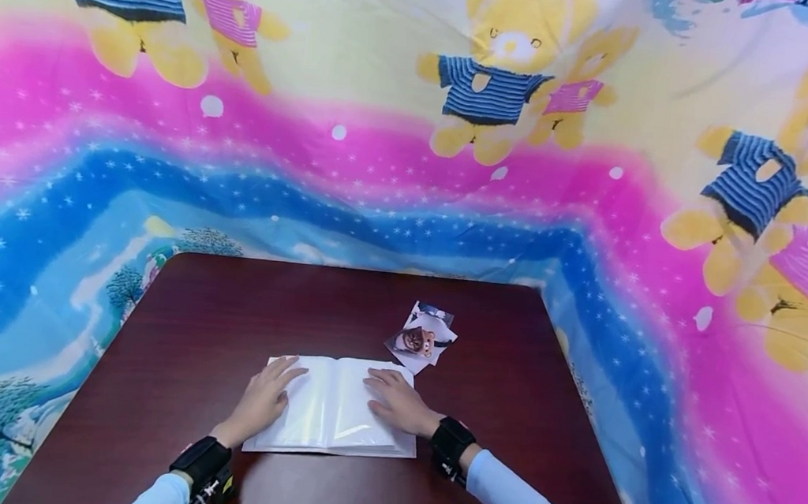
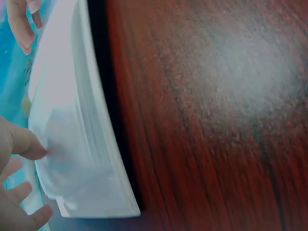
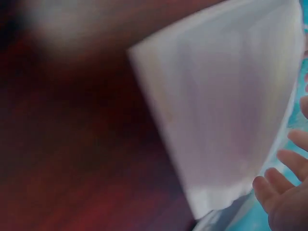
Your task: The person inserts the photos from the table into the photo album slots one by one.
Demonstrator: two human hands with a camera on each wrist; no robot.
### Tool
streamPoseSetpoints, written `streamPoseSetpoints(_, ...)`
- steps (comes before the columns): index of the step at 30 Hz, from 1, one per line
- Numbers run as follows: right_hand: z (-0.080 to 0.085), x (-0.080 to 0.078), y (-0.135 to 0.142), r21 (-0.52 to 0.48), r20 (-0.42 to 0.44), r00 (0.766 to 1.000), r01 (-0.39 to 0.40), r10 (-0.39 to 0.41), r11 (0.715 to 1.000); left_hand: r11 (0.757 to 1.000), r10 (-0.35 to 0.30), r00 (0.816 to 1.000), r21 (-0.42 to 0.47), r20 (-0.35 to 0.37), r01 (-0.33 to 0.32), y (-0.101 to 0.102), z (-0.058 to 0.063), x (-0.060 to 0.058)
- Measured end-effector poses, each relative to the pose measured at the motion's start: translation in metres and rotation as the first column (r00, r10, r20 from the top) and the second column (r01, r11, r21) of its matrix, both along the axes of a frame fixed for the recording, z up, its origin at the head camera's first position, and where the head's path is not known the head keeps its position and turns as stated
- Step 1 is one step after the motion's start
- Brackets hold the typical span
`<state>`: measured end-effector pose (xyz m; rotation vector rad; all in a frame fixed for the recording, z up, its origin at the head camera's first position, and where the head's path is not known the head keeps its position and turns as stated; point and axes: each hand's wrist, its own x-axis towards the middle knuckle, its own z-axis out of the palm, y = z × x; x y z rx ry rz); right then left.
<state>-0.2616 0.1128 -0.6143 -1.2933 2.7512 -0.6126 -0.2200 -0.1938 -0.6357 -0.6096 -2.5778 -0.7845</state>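
A white photo album [image 1: 316, 419] with glossy clear-sleeved pages lies open on the table. On its left page rests my left hand [image 1: 262, 401], fingers extended toward the top edge. My right hand [image 1: 399, 404] lies on the right page with its fingers stretched toward the middle. In the left wrist view, the thumb of the left hand [image 2: 19, 144] touches the album [image 2: 91, 192]. The right wrist view has the album [image 3: 216, 110] blurred, with the fingers of the right hand [image 3: 288, 161] beside its far edge. Neither hand grips anything.
Several loose photos [image 1: 417, 342] lie in an overlapping pile just beyond the album's top right corner. The dark reddish-brown wooden table [image 1: 243, 303] has rounded far corners. A patterned cloth [image 1: 355, 153] with bears hangs behind and around it.
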Motion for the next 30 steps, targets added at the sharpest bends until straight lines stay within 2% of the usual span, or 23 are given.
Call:
streamPoseSetpoints(3,-0.006,-0.001,0.004,-0.009,0.004,1.000,-0.017,0.017,1.000,0.994,-0.011,0.998,-0.105,-0.061,0.005,0.002,-0.002,0.002)
streamPoseSetpoints(6,-0.007,-0.007,0.006,-0.098,0.039,0.999,-0.004,0.008,0.995,0.983,0.000,0.997,-0.184,-0.082,-0.015,0.006,-0.004,0.005)
streamPoseSetpoints(9,-0.006,-0.023,0.014,-0.247,0.042,0.996,0.091,-0.084,0.965,0.978,0.001,0.993,-0.206,-0.115,-0.025,0.013,-0.005,0.006)
streamPoseSetpoints(11,-0.007,-0.039,0.025,-0.316,0.033,0.977,0.211,-0.212,0.925,0.986,-0.026,0.989,-0.168,-0.149,0.001,0.020,-0.005,0.005)
streamPoseSetpoints(12,-0.007,-0.049,0.030,-0.327,0.020,0.957,0.280,-0.289,0.903,0.990,-0.051,0.985,-0.137,-0.166,0.028,0.023,-0.005,0.005)
streamPoseSetpoints(13,-0.007,-0.058,0.036,-0.330,0.032,0.927,0.362,-0.373,0.872,0.993,-0.078,0.980,-0.106,-0.183,0.059,0.028,-0.005,0.005)
streamPoseSetpoints(14,-0.007,-0.066,0.042,-0.315,0.051,0.890,0.444,-0.453,0.839,0.992,-0.108,0.974,-0.080,-0.200,0.093,0.032,-0.006,0.005)
streamPoseSetpoints(16,-0.007,-0.082,0.053,-0.244,0.108,0.797,0.601,-0.595,0.761,0.987,-0.160,0.961,-0.036,-0.225,0.155,0.041,-0.005,0.006)
streamPoseSetpoints(17,-0.006,-0.089,0.059,-0.207,0.144,0.753,0.658,-0.643,0.724,0.984,-0.178,0.957,-0.024,-0.227,0.177,0.046,-0.005,0.006)
streamPoseSetpoints(19,-0.005,-0.100,0.068,-0.120,0.211,0.678,0.733,-0.704,0.669,0.978,-0.203,0.953,-0.008,-0.225,0.207,0.055,-0.005,0.008)
streamPoseSetpoints(21,-0.005,-0.108,0.075,-0.033,0.240,0.645,0.752,-0.725,0.658,0.975,-0.216,0.954,0.000,-0.210,0.221,0.063,-0.005,0.010)
streamPoseSetpoints(22,-0.006,-0.110,0.078,0.001,0.254,0.640,0.750,-0.725,0.662,0.974,-0.222,0.954,0.001,-0.200,0.227,0.067,-0.005,0.011)
streamPoseSetpoints(26,-0.012,-0.112,0.085,0.088,0.217,0.663,0.717,-0.716,0.691,0.967,-0.254,0.953,-0.023,-0.166,0.254,0.080,-0.007,0.017)
streamPoseSetpoints(28,-0.016,-0.111,0.085,0.071,0.197,0.668,0.720,-0.718,0.690,0.963,-0.271,0.951,-0.044,-0.150,0.268,0.085,-0.008,0.019)
streamPoseSetpoints(30,-0.019,-0.111,0.084,0.008,0.194,0.664,0.735,-0.722,0.678,0.960,-0.278,0.951,-0.066,-0.137,0.271,0.088,-0.010,0.021)
